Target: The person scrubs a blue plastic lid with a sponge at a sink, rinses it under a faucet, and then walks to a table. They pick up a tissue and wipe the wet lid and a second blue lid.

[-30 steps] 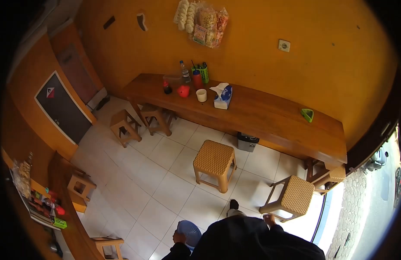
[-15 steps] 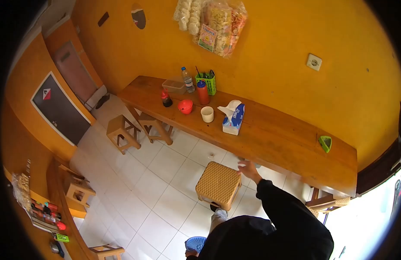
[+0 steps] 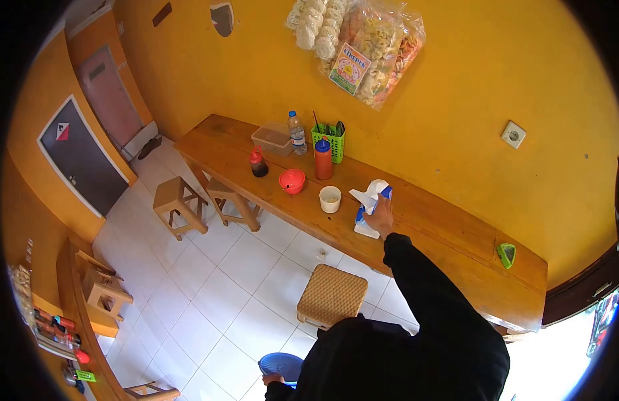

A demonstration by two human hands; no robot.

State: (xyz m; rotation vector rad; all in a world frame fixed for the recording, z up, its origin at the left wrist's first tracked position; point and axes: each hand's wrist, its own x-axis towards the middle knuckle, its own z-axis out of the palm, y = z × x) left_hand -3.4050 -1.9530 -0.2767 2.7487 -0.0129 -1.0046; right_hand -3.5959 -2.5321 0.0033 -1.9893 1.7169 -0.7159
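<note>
My right hand (image 3: 381,217) lies over the near side of a blue-and-white tissue pack (image 3: 367,230) on the wooden counter, its fingers closed around it. A white tissue (image 3: 369,194) sticks up from the top of the pack. Low in the view, my left hand (image 3: 274,379) grips the rim of a blue plastic basket (image 3: 281,365), which my body partly hides. Left of the pack stand a white cup (image 3: 330,199), a red lidded bowl (image 3: 292,181) and an orange-red sauce bottle (image 3: 323,160).
A green cutlery basket (image 3: 333,144), a water bottle (image 3: 296,134), a clear container (image 3: 272,140) and a dark sauce bottle (image 3: 258,162) occupy the counter (image 3: 443,257). A green triangular object (image 3: 506,255) lies at its right. A woven-top stool (image 3: 333,294) stands before me.
My right hand has moved from beside the counter edge, above the stool, up onto the tissue pack. The left hand still holds the blue basket. The view has shifted.
</note>
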